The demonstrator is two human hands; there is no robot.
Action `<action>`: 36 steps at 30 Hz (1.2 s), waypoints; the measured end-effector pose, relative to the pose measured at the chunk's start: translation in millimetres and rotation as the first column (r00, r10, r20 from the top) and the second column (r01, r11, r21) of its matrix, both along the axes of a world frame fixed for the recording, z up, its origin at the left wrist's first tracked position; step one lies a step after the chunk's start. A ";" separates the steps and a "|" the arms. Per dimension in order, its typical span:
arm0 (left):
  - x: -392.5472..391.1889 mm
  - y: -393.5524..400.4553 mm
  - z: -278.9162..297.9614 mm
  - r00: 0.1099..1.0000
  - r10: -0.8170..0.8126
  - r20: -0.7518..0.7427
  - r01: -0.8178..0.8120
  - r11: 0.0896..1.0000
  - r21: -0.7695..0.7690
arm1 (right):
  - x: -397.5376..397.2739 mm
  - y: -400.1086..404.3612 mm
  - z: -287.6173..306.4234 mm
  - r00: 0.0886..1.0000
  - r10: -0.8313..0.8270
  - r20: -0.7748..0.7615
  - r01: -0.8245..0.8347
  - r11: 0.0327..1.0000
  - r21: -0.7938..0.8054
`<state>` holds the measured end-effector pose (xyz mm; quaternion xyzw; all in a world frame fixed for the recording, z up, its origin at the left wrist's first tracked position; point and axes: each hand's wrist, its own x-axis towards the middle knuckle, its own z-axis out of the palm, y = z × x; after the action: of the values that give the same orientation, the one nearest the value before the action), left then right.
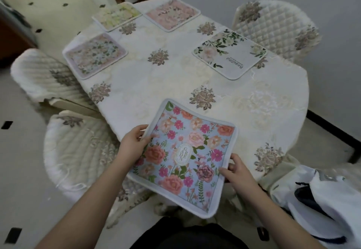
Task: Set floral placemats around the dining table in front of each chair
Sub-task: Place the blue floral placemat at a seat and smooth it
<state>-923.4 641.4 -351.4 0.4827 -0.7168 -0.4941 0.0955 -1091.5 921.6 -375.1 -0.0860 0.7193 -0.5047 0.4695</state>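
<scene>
A blue placemat with pink and orange flowers [187,151] hangs over the near edge of the dining table [166,84]. My left hand [134,143] grips its left edge, thumb on top. My right hand [236,172] pinches its right edge near the bottom corner. Several other floral placemats lie flat on the table: a white one with green leaves [232,55] at the right, a pink one [172,13] and a pale yellow-green one [117,15] at the far end, and a pink-bordered one [95,55] at the left.
Quilted white chairs stand around the table: one at the far right [279,27], two at the left [45,72] [78,151]. White cloth with dark trim [322,196] lies on a chair at the near right. A grey wall runs along the right side.
</scene>
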 end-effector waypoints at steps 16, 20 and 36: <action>26.1 -125.4 -5.8 0.997 -0.064 -0.031 0.063 0.997 -0.049 | 60.5 -111.1 2.9 0.998 -0.037 -0.050 0.037 0.999 -0.001; 8.7 -159.7 -10.3 0.990 -0.144 0.011 0.144 0.987 -0.075 | 64.3 -135.4 -5.7 0.991 -0.129 -0.039 0.130 0.992 0.002; -64.0 -256.8 -16.4 0.935 -0.252 0.251 0.310 0.923 -0.230 | 36.0 -223.9 -28.6 0.996 -0.086 0.039 0.084 0.996 0.040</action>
<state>-987.3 384.6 -367.9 0.4081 -0.8445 -0.3467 0.0085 -1055.5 697.7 -403.7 -0.0362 0.7221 -0.5121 0.4637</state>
